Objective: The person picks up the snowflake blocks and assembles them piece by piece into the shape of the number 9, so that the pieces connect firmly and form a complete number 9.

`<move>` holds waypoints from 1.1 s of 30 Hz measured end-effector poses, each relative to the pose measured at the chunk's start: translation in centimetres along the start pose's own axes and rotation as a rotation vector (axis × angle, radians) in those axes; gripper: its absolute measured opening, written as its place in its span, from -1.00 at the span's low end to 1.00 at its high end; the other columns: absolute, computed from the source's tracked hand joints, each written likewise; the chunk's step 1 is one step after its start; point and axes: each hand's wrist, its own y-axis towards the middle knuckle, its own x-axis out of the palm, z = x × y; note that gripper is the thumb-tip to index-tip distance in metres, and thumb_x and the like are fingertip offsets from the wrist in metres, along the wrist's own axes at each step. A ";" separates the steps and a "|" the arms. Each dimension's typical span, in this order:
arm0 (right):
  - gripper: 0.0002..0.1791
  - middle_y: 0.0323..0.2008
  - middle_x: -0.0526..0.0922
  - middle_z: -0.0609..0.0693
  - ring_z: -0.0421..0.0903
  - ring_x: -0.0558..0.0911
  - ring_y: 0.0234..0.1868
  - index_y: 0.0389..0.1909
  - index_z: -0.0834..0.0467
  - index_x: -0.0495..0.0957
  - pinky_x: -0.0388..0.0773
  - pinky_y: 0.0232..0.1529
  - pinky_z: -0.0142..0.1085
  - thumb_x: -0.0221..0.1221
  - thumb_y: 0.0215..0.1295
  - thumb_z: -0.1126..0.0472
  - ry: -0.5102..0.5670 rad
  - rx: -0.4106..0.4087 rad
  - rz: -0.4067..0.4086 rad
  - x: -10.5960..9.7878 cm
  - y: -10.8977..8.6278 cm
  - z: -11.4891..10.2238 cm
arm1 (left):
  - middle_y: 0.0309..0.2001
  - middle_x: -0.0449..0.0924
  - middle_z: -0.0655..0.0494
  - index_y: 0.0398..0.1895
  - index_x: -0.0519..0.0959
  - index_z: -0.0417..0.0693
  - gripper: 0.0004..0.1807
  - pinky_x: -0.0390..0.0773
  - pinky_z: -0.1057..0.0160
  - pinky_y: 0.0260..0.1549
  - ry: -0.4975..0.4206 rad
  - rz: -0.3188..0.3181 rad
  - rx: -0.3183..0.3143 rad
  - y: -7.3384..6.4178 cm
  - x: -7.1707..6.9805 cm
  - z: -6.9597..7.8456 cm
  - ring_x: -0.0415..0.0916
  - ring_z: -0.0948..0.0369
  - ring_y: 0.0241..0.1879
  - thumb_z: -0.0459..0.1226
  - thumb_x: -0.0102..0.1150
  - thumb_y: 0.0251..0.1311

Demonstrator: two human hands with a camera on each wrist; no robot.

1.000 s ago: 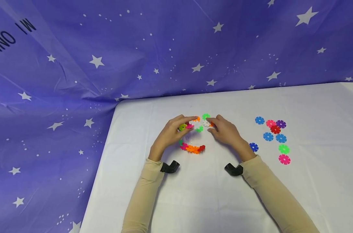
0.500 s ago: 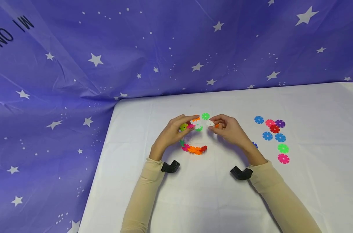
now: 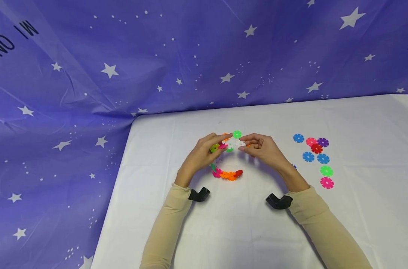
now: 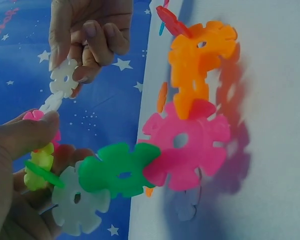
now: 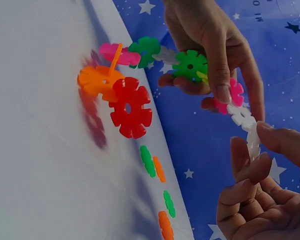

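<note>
A curved chain of interlocking slotted plastic discs hangs from my left hand (image 3: 202,151), whose thumb and fingers grip it near its pink disc (image 5: 235,95). From there it runs through yellow, green and clear discs to a larger-looking pink disc (image 4: 185,145), orange discs (image 3: 228,175) and a red disc (image 5: 131,107) at the far end. A white disc (image 5: 241,116) forms the near end, just beyond my left fingertips. My right hand (image 3: 262,149) pinches another white disc (image 4: 65,78) between thumb and fingers, its edge right at the chain's white disc.
Loose green (image 3: 237,134) and orange (image 3: 225,135) discs lie on the white-covered table (image 3: 230,231) behind and below the hands. To the right lie several blue, pink, purple, red and green discs (image 3: 323,158). A purple star-patterned cloth (image 3: 190,56) hangs behind the table.
My right hand picked up the white disc from among the loose ones, drew it back, then brought it left against the chain's white end. My left hand and chain shifted slightly right.
</note>
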 end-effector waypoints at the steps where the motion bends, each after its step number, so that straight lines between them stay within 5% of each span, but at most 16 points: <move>1: -0.55 -0.29 0.63 -0.06 -0.21 0.51 -0.49 0.04 0.17 0.59 0.47 -0.44 -0.30 0.38 0.19 0.06 -0.002 0.004 0.002 0.0 0.0 0.0 | -0.25 0.55 0.06 0.27 0.51 0.03 -0.54 0.44 0.37 -0.39 0.004 0.000 0.002 0.0 0.0 0.0 0.40 0.25 -0.38 -0.32 0.22 0.29; 15: -0.57 -0.24 0.65 0.12 -0.02 0.55 -0.49 0.06 0.16 0.61 0.45 -0.49 -0.27 0.33 0.24 0.04 -0.026 -0.005 -0.024 -0.3 0.1 -0.1 | -0.33 0.50 0.08 0.23 0.55 0.02 -0.53 0.41 0.39 -0.42 0.024 0.016 0.023 -0.1 0.0 0.4 0.39 0.20 -0.42 -0.34 0.29 0.23; 23: -0.60 -0.24 0.74 0.05 0.04 0.58 -0.45 0.03 0.17 0.61 0.49 -0.48 -0.27 0.31 0.26 0.04 -0.020 -0.002 -0.055 -0.6 0.2 0.1 | -0.28 0.57 0.05 0.20 0.57 0.00 -0.54 0.44 0.39 -0.41 0.027 0.018 0.036 0.0 0.1 0.4 0.41 0.24 -0.40 -0.36 0.31 0.20; 33: -0.55 -0.21 0.75 0.13 0.09 0.57 -0.44 0.06 0.20 0.59 0.49 -0.47 -0.25 0.33 0.24 0.03 -0.039 0.011 -0.060 -0.8 0.3 0.4 | -0.32 0.56 0.05 0.21 0.56 -0.04 -0.52 0.43 0.39 -0.41 0.038 0.073 0.057 0.2 0.2 0.4 0.40 0.25 -0.41 -0.39 0.31 0.18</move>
